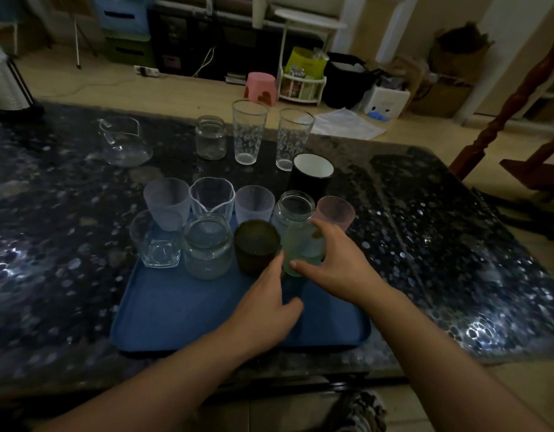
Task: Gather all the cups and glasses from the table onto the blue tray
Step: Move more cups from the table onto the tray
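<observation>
The blue tray (pixel 176 310) lies on the dark speckled table. Its far half holds several cups: a square-based clear glass (pixel 157 244), a clear jar (pixel 208 244), a dark cup (pixel 257 244), frosted cups (pixel 168 201) and a second clear jar (pixel 292 210). My right hand (pixel 341 266) is shut on a pale green frosted cup (pixel 302 244) standing beside the dark cup. My left hand (pixel 263 310) hovers over the tray with fingers apart, its index fingertip between the dark cup and the green cup. A pink frosted cup (pixel 336 212) stands at the tray's far right corner.
Off the tray on the table stand a black mug with a white inside (pixel 311 176), two tall patterned glasses (pixel 249 132), a small jar (pixel 210 137) and a glass pitcher (pixel 124 141). A wooden chair (pixel 518 120) is at the right.
</observation>
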